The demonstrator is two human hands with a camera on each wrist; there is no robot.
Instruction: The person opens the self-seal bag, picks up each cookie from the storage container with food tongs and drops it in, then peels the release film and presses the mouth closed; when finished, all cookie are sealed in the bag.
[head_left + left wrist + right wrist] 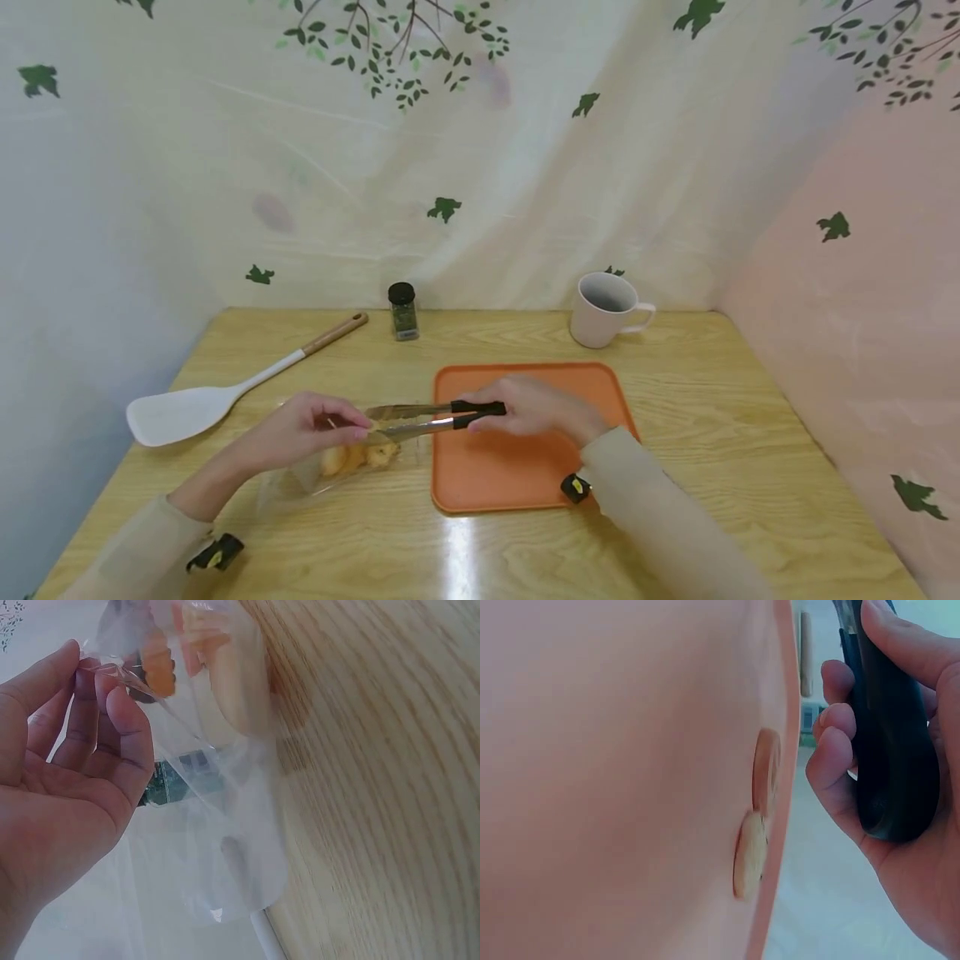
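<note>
My left hand (303,429) pinches the edge of a clear plastic bag (247,817) between thumb and fingers. Inside the bag are golden-brown baked pieces (341,461), blurred by the plastic. With my right hand (528,408) I grip the black handles of metal tongs (431,427). The tongs point left, their tips at the bag near my left fingers; whether they hold a piece is hard to tell. Beneath the right hand lies an orange tray (495,487). Two round cookies, one brown (766,772) and one paler (750,855), rest near its rim in the right wrist view.
A white spatula (187,412) with a wooden handle lies at the left. Toward the back stand a black-capped spice jar (404,317) and a white mug (596,321). A patterned cloth (525,208) hangs behind and around the wooden table (720,500).
</note>
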